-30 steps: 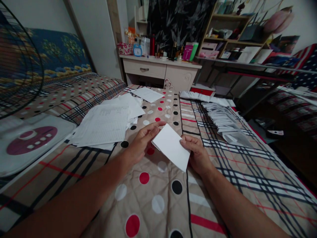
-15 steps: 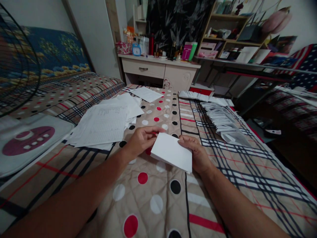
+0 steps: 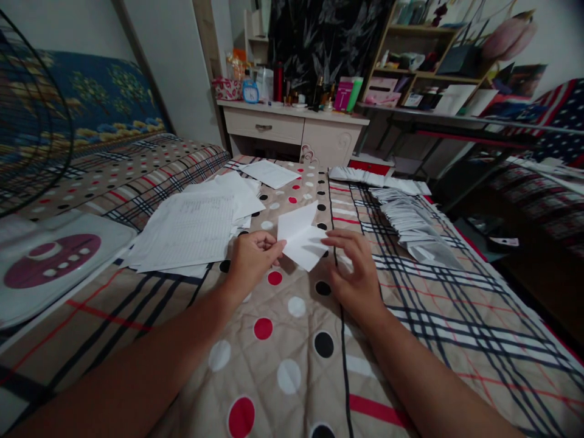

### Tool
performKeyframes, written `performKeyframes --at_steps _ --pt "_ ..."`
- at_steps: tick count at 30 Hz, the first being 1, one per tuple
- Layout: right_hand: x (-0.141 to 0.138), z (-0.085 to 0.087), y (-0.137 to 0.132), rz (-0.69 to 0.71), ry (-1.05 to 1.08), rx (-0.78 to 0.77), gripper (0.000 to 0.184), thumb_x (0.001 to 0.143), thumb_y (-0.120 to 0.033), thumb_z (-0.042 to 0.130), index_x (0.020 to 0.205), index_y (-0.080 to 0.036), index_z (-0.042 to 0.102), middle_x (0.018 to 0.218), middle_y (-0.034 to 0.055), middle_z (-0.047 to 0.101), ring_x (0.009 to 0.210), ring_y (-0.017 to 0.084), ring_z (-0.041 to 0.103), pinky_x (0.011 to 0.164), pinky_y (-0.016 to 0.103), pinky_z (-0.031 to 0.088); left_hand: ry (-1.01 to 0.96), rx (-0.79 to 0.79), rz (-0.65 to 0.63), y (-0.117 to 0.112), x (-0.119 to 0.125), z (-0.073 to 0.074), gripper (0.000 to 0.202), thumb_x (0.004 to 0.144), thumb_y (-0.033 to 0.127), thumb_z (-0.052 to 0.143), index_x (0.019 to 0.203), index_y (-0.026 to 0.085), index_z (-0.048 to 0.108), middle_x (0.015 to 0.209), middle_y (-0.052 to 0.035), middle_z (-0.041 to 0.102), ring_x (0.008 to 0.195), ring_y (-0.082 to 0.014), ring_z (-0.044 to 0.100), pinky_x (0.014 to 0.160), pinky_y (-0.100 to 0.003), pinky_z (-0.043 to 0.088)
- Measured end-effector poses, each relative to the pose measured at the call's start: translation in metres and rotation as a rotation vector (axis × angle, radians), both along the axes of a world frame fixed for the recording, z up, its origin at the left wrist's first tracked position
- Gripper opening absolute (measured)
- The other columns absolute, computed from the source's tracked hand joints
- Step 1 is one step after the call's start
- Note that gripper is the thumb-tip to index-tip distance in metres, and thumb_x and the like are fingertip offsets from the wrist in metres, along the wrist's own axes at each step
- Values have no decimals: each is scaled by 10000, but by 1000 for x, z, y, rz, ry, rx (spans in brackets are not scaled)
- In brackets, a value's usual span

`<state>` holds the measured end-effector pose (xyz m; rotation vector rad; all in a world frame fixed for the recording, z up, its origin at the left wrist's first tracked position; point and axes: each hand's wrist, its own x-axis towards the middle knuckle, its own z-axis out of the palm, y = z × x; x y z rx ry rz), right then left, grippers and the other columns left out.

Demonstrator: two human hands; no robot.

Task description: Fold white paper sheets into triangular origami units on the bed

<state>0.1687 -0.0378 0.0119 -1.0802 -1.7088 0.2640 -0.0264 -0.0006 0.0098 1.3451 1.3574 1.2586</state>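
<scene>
The left grip [image 3: 255, 255], pinching the folded paper [image 3: 296, 243] at nine o'clock, should, I'd say, steady it for the right hand [image 3: 358, 274], spread at three.

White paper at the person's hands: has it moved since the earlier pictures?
Yes. Against the bedspread, the white paper has shifted away from the person, toward the dresser, baring a black dot that it covered earlier.

Folded paper [image 3: 296, 234] in left hand [image 3: 253, 255]
</scene>
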Motion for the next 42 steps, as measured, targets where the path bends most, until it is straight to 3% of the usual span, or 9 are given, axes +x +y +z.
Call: performKeyframes --at_steps 4,8,14,18,23,26,30,34,42 --pt "-4 1 0 138 -288 65 502 656 22 540 1018 -286 702 1273 52 579 1190 289 468 996 488 387 -40 -68 -94 -2 3 -2 229 722 302 696 618 146 565 543 -11 637 388 -92 548 380 -188 422" --pt "5 -7 8 188 -126 8 432 628 54 461 782 -245 732 1096 56 663 1072 247 557 937 447 436 -41 -54 -117 -3 2 -1 230 746 319 684 842 124 613 717 -42 673 461 -93 576 398 -182 433" --pt "25 -9 20 304 62 -271 404 586 20 382 619 -216 709 947 48 712 943 191 632 867 370 472 5 281 -45 6 -13 -3 390 903 274 465 1286 197 482 1204 -111 603 875 -157 649 543 -186 503" --pt "32 -3 22 388 65 -289 355 607 3 406 553 -210 684 902 45 731 902 191 643 864 375 478 412 652 -105 8 -18 3 528 841 55 427 1330 244 491 1393 -96 482 1216 -225 517 878 -353 533" --pt "35 0 21 402 59 -269 338 630 3 428 527 -214 665 881 45 727 899 200 639 857 380 481 941 1025 -436 -6 -13 26 682 791 -48 497 1349 344 494 1556 -34 316 1443 -296 235 1142 -532 256" --pt "35 2 20 415 81 -260 327 598 2 406 500 -211 634 844 47 722 868 199 639 813 367 488 1012 1034 -568 -11 -11 33 534 841 7 517 1259 334 575 1490 -23 441 1438 -280 263 1152 -550 194" --pt "37 2 22 400 176 -266 302 598 -15 405 474 -210 599 773 46 715 850 203 644 812 375 493 989 946 -636 -2 -16 26 392 886 43 458 1105 299 659 1144 -11 706 1275 -220 503 1141 -529 173" --pt "39 -5 27 355 167 -218 306 602 -5 410 493 -210 609 758 42 717 863 206 654 824 378 495 990 904 -654 7 -20 16 343 904 82 428 1017 272 689 945 -16 732 994 -182 629 1072 -466 270" --pt "35 7 13 -162 39 241 273 785 -60 518 933 -228 673 1087 78 652 1060 245 597 956 446 453 1135 1041 -712 -10 -6 11 208 918 171 483 823 193 666 814 -47 630 780 -175 537 780 -346 416"
